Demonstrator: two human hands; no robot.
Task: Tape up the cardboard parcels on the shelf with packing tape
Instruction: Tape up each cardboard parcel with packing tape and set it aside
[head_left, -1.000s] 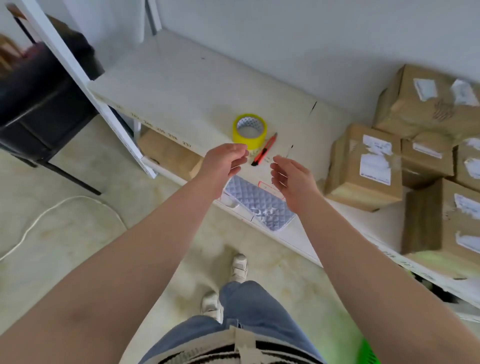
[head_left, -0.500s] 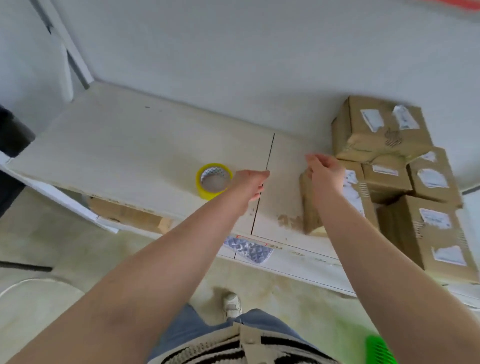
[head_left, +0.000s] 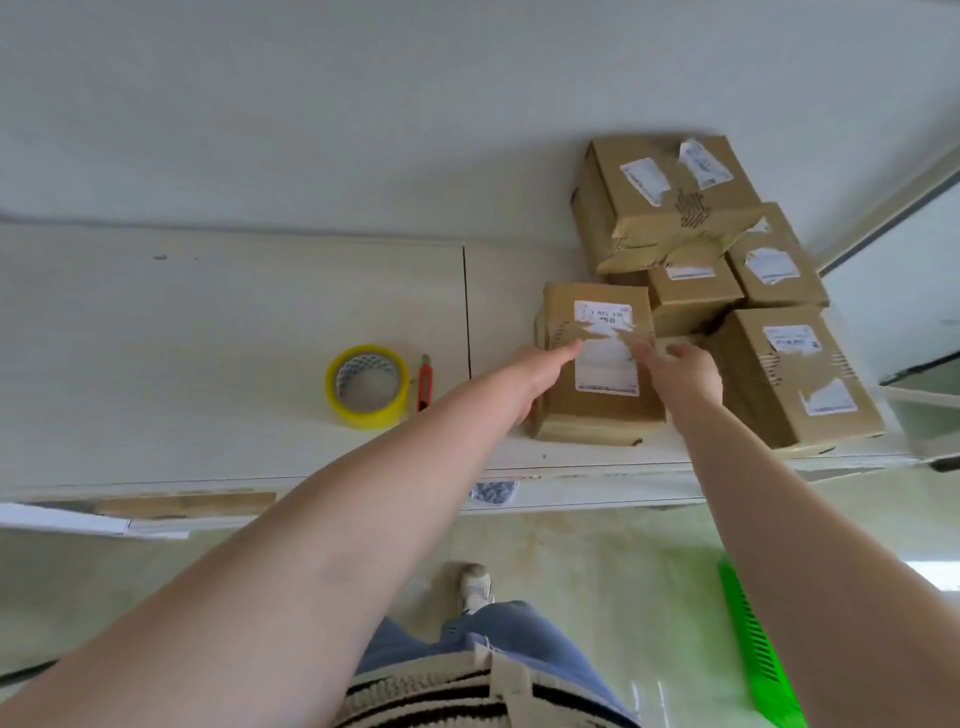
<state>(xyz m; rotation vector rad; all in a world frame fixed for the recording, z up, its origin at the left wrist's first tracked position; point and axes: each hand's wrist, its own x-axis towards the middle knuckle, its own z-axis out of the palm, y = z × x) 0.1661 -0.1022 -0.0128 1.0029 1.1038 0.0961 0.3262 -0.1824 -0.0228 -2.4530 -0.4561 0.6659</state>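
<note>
Nearest parcel (head_left: 597, 410) lies flat at shelf (head_left: 234, 312) front edge, leftmost of the box cluster, torn white label up. Long axis runs front-to-back, i.e. along the reach. Four more parcels (head_left: 675, 197) behind and to its right, touching or stacked.

L hand (head_left: 535, 376): fingers straight, flat on parcel's left top edge, holding nothing. R hand (head_left: 680, 371): fingers over the right edge, in the gap beside the neighbouring box; blurred, can't tell if grip has closed.

Both hands bracket the parcel across its short axis. Judgement: pull it clear, leftward.

Tape roll (head_left: 368, 385) and red cutter (head_left: 425, 382) just left of parcel, untouched; L hand nearer them.
</note>
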